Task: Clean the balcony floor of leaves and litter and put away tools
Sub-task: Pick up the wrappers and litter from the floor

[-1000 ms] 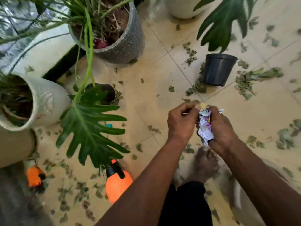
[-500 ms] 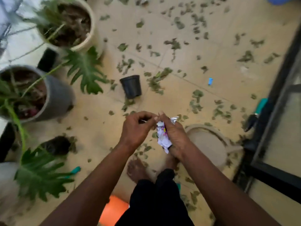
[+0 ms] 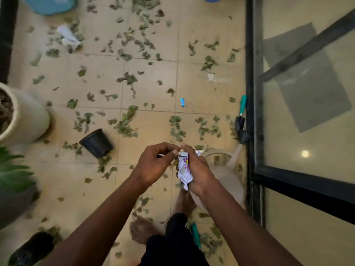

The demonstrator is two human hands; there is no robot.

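My right hand [image 3: 197,169] grips a crumpled white and pink wrapper [image 3: 184,170] in front of me. My left hand [image 3: 155,164] is beside it, fingers curled, pinching a thin pale scrap at the wrapper's top. Dry green leaves [image 3: 124,125] lie scattered over the beige tiled floor. More litter is on the tiles: a crumpled white paper [image 3: 69,37] at the upper left, a small blue wrapper [image 3: 182,102] in the middle and a clear scrap [image 3: 211,77]. A teal-handled trowel [image 3: 241,114] lies by the door frame, and another teal-handled tool [image 3: 195,235] lies by my feet.
A tipped black plastic pot [image 3: 97,143] lies left of my hands. A beige watering can [image 3: 224,169] stands under my right hand. A white planter [image 3: 26,120] and green plant leaves [image 3: 13,173] are at the left. A glass sliding door with a black frame [image 3: 249,93] runs down the right.
The view has swung right, from the planters toward the glass door. Both hands keep their hold on the wrapper in front of me.
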